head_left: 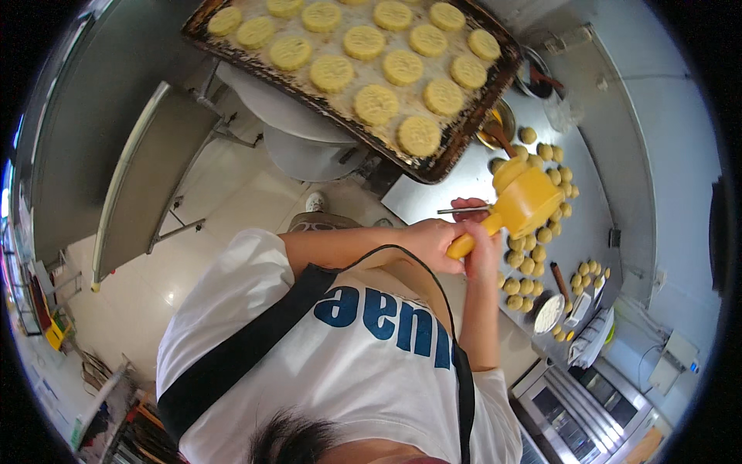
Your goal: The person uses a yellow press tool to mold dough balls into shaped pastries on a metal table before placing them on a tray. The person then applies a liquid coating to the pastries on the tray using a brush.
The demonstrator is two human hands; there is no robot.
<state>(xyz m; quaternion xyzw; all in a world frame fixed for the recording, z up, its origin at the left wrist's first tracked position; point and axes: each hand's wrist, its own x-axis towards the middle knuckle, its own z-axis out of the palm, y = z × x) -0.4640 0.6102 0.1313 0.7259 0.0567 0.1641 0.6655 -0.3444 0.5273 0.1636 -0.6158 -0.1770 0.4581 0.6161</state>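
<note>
Mooncake mould, yellow: right of centre, over steel table, near dough balls. Right hand: closed round handle. Left hand: at handle, grip cannot be told. Far: baking tray, stamped pastries.

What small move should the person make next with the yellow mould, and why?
I would probably turn the yellow mould to check its inside: from here I cannot see whether it holds dough. Dough balls lie on the metal table, while flat round cakes stand in rows on the baking tray.
</note>
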